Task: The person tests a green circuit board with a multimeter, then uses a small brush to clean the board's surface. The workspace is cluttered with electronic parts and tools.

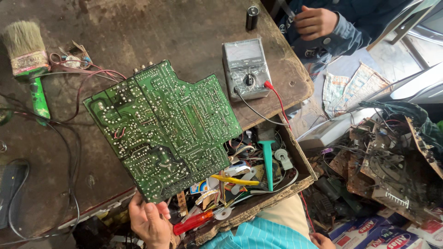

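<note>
- The person's left hand comes up from the bottom edge of the view, fingers curled and thumb raised, pinching the near corner of a green circuit board.
- The right hand shows only as a sliver at the bottom right, beside the person's light blue striped clothing; whether it is spread or closed cannot be told, and it holds nothing that can be seen.
- The circuit board is large and roughly square, turned solder side up, covered in silver solder points and pale traces, and sits at a slant to the table edge.
- Thin red and dark wires trail from the board's far left corner across the table.
- The board's far part lies over the worn brown wooden table, while its near part hangs over an open drawer crammed with tools and scraps.
- The held corner lies right at the left hand; the right hand is well apart from the board, off to the right.
- In the drawer, a red-handled screwdriver lies near the left hand, with yellow-handled pliers and a teal-handled brush farther right.
- A grey analogue multimeter stands on the table just beyond the board's right corner, its red and black leads running into the drawer.
- A green-handled paintbrush lies at the table's left.
- Another person's hand, in a blue denim sleeve, is at the top.
</note>
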